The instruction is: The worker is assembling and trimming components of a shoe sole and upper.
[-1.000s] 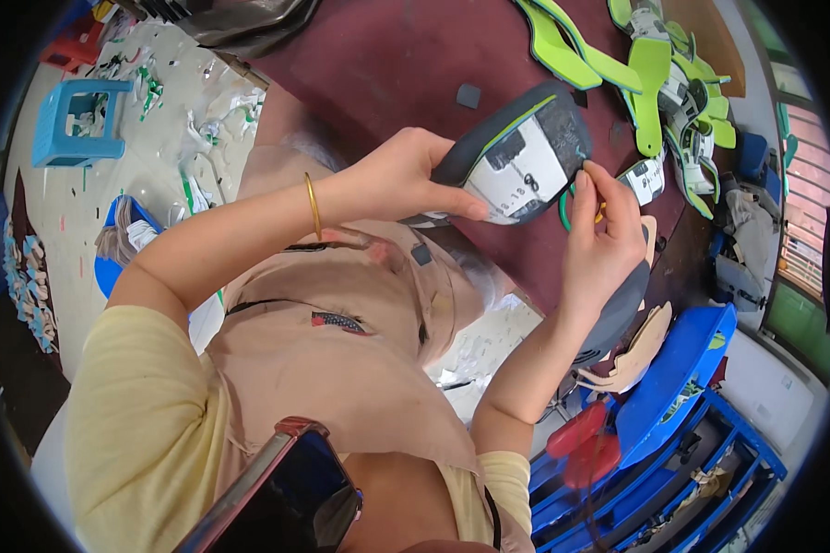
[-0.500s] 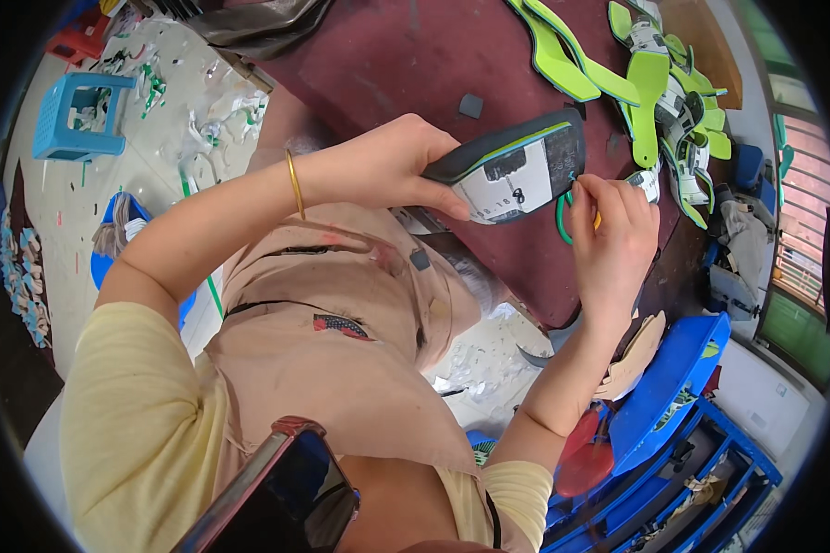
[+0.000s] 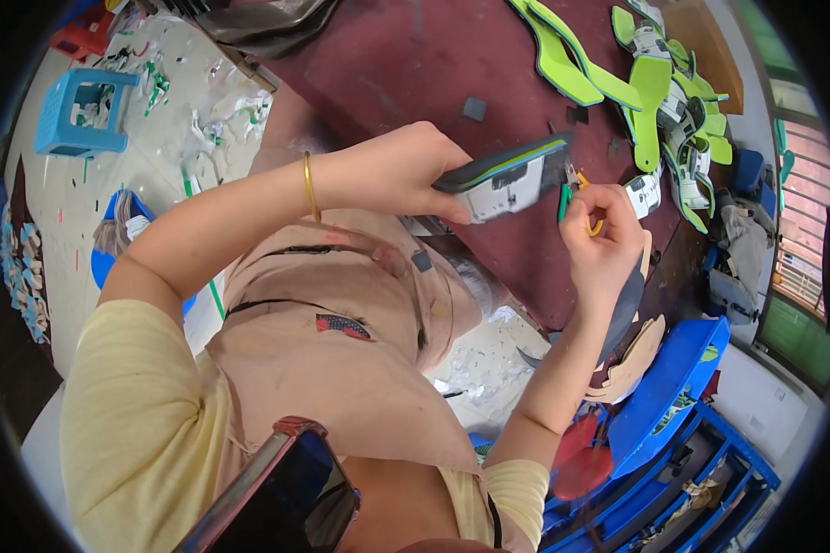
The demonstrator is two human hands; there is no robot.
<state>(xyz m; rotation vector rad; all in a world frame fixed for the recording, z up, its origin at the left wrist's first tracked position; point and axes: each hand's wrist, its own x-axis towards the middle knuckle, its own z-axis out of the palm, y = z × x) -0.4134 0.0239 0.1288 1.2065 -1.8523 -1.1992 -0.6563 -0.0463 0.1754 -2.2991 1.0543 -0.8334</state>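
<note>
My left hand (image 3: 410, 170) grips one end of a shoe insole (image 3: 512, 187), dark with a lime-green layer along its edge and a white and black face. It is held tilted above the table. In my right hand (image 3: 604, 235) is a small pair of snips (image 3: 572, 175) with green and yellow handles, its metal jaws up close to the insole's free end. The fingers are curled around the handles, partly hiding them. Whether the jaws touch the insole I cannot tell.
A dark red table (image 3: 387, 83) carries lime-green insoles (image 3: 650, 111) heaped at the far right and a small dark scrap (image 3: 474, 109). A blue stool (image 3: 83, 111) stands on the littered floor at left. At lower right are a blue bin (image 3: 669, 396) and a blue rack (image 3: 710, 479).
The insole has tipped, showing less of its white face. My right hand has drawn slightly down from the insole's end, and the snips' jaws now show more plainly.
</note>
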